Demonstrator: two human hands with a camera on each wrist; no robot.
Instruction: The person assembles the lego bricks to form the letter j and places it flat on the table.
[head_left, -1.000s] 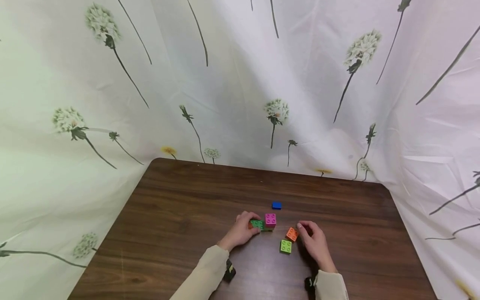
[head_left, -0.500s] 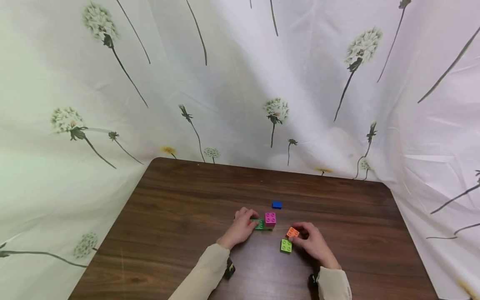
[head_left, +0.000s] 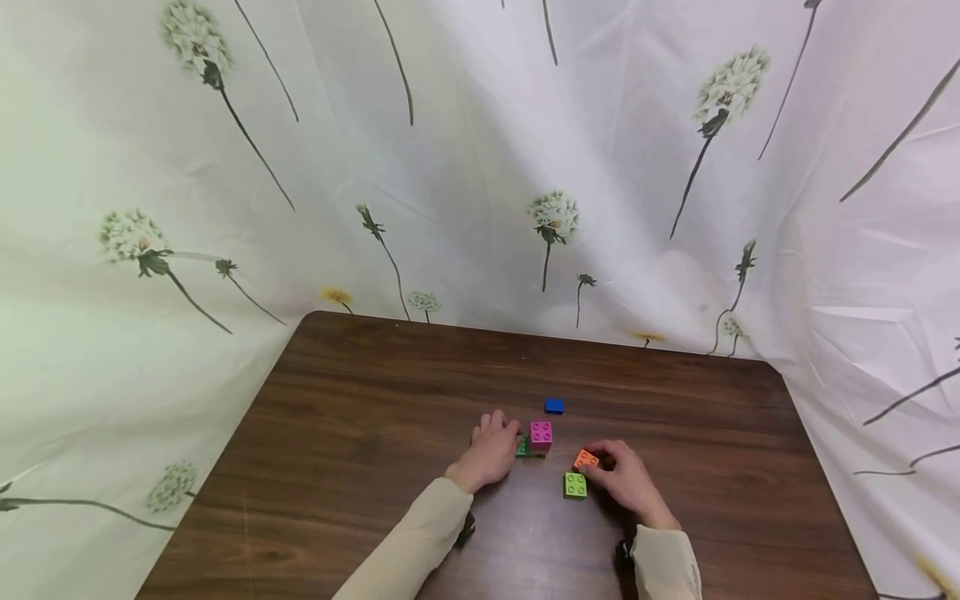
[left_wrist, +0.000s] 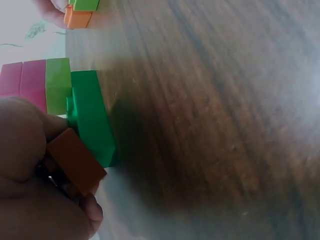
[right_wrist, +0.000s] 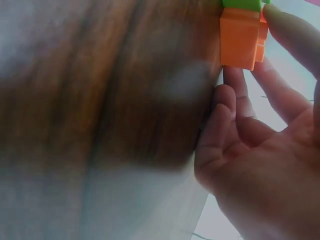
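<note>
My left hand (head_left: pixel 491 450) grips an orange-brown toy brick (left_wrist: pixel 77 160), seen in the left wrist view tilted beside the end of a dark green brick (left_wrist: pixel 92 120). On the green brick's other end stand a light green brick (left_wrist: pixel 58 85) and a magenta brick (head_left: pixel 540 434) on top. In the head view the hand hides the orange-brown brick. My right hand (head_left: pixel 624 477) pinches an orange brick (head_left: pixel 584 460) between thumb and fingers. A lime green brick (head_left: pixel 575 486) lies close to that orange one, on its near side.
A flat blue brick (head_left: pixel 554 406) lies beyond the magenta stack. Everything rests on a dark wooden table (head_left: pixel 360 400). A white cloth with a dandelion print (head_left: pixel 465 208) hangs behind and at the sides.
My right hand has moved left and closed its thumb and fingers on the orange brick. My left hand has turned over the orange-brown brick, which showed earlier beside the green one.
</note>
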